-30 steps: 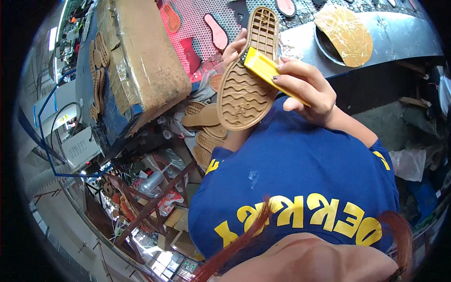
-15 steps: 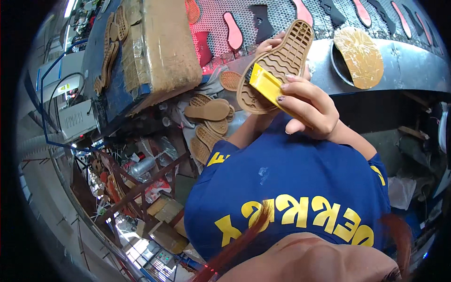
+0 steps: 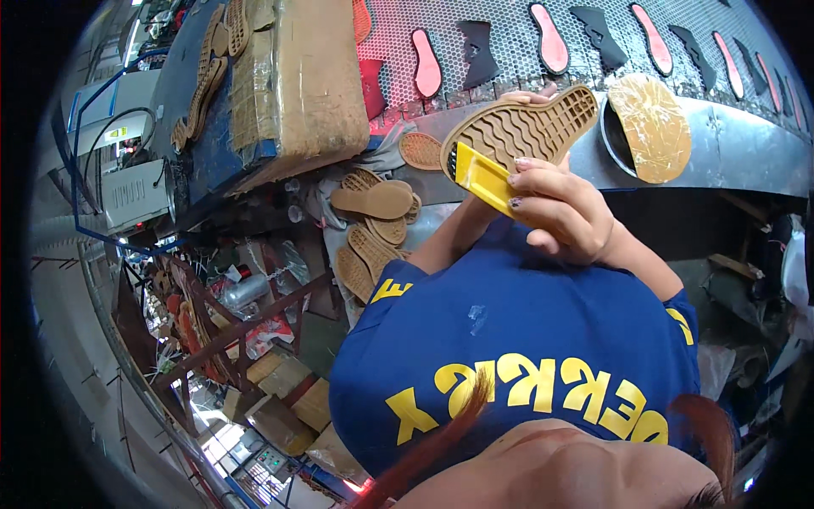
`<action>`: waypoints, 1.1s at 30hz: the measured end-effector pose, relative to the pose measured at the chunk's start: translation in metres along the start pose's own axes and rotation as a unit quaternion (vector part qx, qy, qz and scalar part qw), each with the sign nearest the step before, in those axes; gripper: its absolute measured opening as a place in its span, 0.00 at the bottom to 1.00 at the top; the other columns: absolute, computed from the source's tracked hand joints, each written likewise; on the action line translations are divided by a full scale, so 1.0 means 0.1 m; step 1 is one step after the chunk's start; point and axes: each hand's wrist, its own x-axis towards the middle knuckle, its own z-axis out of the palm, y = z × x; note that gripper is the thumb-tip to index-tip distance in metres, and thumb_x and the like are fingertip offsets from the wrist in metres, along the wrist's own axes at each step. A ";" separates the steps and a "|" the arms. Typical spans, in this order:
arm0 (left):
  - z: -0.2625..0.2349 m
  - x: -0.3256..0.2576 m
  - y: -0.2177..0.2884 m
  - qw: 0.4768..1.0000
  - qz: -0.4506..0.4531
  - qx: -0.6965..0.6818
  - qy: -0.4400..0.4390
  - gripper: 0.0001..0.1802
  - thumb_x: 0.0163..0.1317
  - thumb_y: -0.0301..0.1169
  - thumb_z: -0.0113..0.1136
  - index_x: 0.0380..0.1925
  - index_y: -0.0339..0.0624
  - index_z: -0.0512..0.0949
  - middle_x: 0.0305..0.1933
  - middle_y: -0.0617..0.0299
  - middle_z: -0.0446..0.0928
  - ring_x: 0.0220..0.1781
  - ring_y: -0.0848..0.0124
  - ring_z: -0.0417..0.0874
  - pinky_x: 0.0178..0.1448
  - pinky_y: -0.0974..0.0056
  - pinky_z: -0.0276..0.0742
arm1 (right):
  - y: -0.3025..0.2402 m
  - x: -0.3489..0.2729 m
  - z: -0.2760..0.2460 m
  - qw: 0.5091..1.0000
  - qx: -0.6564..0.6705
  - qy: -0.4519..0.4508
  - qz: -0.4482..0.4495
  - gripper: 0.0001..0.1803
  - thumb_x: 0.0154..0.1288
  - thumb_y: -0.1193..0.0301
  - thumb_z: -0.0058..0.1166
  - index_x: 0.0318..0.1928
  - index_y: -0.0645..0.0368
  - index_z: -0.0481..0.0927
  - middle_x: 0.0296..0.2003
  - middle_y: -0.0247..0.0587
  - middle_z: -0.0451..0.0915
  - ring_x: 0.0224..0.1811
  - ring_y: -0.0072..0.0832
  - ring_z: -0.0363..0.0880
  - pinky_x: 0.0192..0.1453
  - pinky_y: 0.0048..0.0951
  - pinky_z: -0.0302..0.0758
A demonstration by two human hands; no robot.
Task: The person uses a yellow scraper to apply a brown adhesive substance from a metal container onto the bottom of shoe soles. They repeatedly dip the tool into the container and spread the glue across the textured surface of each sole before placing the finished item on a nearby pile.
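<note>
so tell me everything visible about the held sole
The brown sole looks like moulded rubber or plastic, with wavy ridges across its broad end, a grid on its narrower end and a thin raised rim. It is held at a slant, overlapping the metal table edge in view, tread toward the camera, narrow end at upper right. The left hand supports it from behind; the yellow brush overlaps its lower-left edge, though bristle contact is unclear.

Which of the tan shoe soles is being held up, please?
The sole in the left hand, beside the yellow brush; the other tan soles lie further left, untouched.
</note>
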 end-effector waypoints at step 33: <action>-0.25 0.11 0.36 0.974 -0.132 -0.162 0.093 0.49 0.64 0.71 0.28 0.62 0.34 0.62 0.46 0.45 0.77 0.19 0.64 0.80 0.21 0.65 0.80 | 0.42 0.09 0.05 0.987 -0.044 0.149 0.032 0.14 0.53 0.82 0.56 0.42 0.60 0.82 0.33 0.40 0.81 0.33 0.37 0.80 0.39 0.35 0.77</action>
